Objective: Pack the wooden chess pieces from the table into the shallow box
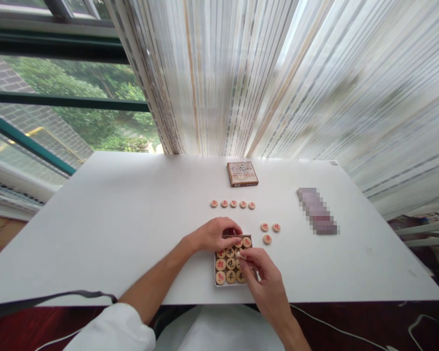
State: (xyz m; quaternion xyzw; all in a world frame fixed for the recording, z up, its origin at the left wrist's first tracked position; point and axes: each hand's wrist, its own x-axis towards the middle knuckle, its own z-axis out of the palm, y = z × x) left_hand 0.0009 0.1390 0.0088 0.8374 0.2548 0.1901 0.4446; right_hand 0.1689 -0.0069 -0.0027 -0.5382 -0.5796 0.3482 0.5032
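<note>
A shallow box (217, 282) of round wooden Chinese chess pieces sits near the table's front edge, with red and black characters on the pieces. My left hand (215, 235) curls over the box's far left side, its thumb lying across the pieces in the far row. Between the thumb and fingers of my right hand (265, 275) is a Chinese chess piece (241, 254), tilted on edge just above the box. This hand hides the box's right part. Beyond the box runs a row of several red-marked pieces (233, 204); three more pieces (267, 239) lie to its right.
A brown printed box lid (242, 174) lies toward the back of the white table (113, 214). At the right is a blurred-out flat object (317, 212). Striped curtains (219, 78) hang behind the table, beside an open window at the left.
</note>
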